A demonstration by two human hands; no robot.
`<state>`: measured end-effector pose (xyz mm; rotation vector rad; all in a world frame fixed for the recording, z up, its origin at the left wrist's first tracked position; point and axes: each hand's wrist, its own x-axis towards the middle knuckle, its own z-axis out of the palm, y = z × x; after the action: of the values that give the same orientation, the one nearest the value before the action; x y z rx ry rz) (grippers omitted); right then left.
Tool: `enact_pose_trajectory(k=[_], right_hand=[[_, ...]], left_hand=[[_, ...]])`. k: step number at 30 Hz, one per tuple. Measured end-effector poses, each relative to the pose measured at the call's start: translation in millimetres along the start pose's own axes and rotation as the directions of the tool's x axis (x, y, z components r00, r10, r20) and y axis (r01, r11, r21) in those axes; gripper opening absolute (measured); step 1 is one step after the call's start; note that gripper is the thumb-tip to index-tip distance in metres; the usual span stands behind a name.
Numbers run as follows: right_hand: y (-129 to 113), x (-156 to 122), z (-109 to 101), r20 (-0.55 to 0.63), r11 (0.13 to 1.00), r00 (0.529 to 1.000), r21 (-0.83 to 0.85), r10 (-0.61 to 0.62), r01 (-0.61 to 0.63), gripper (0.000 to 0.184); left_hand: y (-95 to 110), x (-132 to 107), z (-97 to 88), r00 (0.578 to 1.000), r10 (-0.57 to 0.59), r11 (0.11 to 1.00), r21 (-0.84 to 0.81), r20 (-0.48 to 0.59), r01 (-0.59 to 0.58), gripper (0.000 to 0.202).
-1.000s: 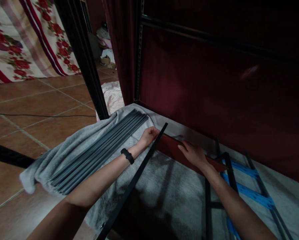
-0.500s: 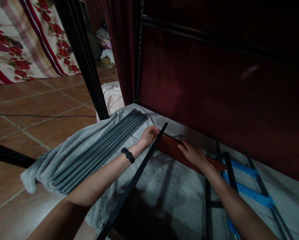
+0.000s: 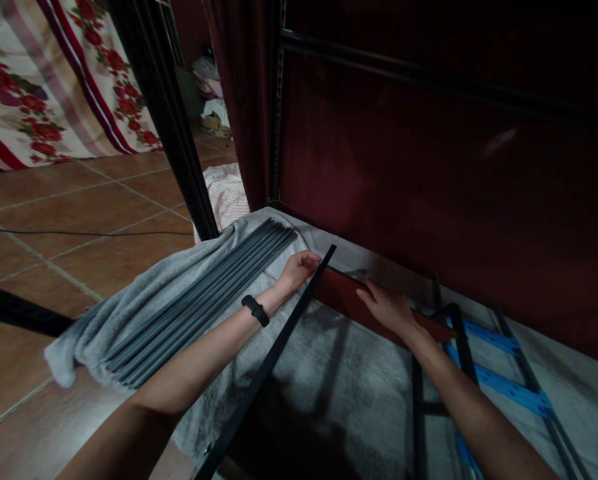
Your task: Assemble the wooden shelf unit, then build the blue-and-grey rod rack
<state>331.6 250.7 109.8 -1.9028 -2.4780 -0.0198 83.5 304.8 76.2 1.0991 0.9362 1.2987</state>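
A reddish-brown board (image 3: 346,295) stands on edge on the grey cloth, its left end meeting a long dark bar (image 3: 276,350) that slants toward me. At that joint my left hand (image 3: 301,268) has its fingertips curled together behind the bar; whatever they pinch is hidden or too small to make out. My right hand (image 3: 387,308) grips the board by its upper edge, right of the middle. Beyond my right hand, the board's right end reaches a black frame (image 3: 463,343).
Several dark grey tubes (image 3: 203,303) lie side by side on the grey cloth (image 3: 363,373) at left. Blue slotted pieces (image 3: 511,390) cross dark bars at right. A black post (image 3: 171,127) rises at left, and a dark red panel (image 3: 429,180) stands behind.
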Motion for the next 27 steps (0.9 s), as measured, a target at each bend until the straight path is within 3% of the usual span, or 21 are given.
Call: enact_pose_trajectory(k=[8,27], right_hand=[[-0.8,0.0,-0.9,-0.010,1.000,1.000,0.001,-0.009,0.009,0.042],[1.3,0.4,0.8,-0.030,1.000,0.999,0.003,-0.023,0.023,0.039]], left_hand=[[-0.3,0.2,1.4,0.999,-0.014,0.999,0.051,-0.030,0.016,0.025],[-1.2,-3.2,1.3,0.999,-0.037,0.999,-0.027,-0.016,0.037,0.017]])
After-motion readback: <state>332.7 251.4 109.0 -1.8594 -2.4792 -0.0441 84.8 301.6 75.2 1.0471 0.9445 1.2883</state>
